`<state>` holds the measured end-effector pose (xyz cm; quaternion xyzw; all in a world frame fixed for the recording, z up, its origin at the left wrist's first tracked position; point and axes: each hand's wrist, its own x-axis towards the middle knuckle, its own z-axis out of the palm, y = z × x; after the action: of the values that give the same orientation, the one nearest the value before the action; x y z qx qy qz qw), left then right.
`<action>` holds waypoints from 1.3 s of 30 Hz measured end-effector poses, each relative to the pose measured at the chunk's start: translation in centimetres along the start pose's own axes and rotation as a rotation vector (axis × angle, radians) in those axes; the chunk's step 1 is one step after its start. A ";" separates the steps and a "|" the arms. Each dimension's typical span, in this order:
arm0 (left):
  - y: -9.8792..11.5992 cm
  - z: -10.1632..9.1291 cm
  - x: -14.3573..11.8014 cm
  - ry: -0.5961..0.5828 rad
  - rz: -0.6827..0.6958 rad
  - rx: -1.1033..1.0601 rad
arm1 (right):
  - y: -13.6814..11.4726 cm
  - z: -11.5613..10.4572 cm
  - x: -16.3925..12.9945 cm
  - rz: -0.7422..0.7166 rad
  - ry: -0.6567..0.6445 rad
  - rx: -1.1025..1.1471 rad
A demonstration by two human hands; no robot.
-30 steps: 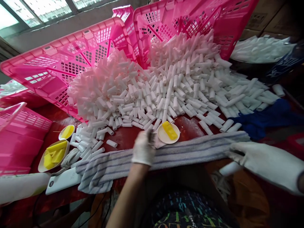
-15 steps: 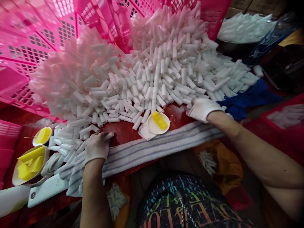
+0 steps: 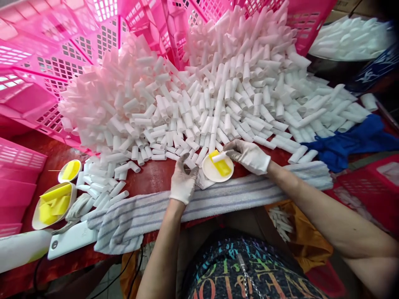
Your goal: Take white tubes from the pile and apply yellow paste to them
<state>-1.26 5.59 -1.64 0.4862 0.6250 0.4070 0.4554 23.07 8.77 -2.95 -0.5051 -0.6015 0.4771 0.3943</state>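
Both gloved hands have drawn in to the dish (image 3: 217, 169), right hand (image 3: 248, 156) pinching a tube (image 3: 220, 156), left hand (image 3: 183, 181) half-curled.

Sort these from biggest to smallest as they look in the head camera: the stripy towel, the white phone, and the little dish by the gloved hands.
1. stripy towel, largest by far.
2. white phone.
3. little dish, smallest, though it lies farther from the camera than the phone.

Colourful block letters printed across the dark shirt (image 3: 249, 274) at the bottom edge, cut off and folded, no whole word readable, white graphic marks on a dark blue bag (image 3: 374, 70) at upper right, too blurred to read
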 end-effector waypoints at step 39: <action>0.5 0.9 -3.7 -0.101 0.049 -0.164 | -0.9 -0.5 -5.8 -0.140 0.120 0.029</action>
<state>0.10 2.13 -0.77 0.4825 0.5536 0.4428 0.5145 24.39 3.13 -1.92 -0.4838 -0.6036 0.4260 0.4692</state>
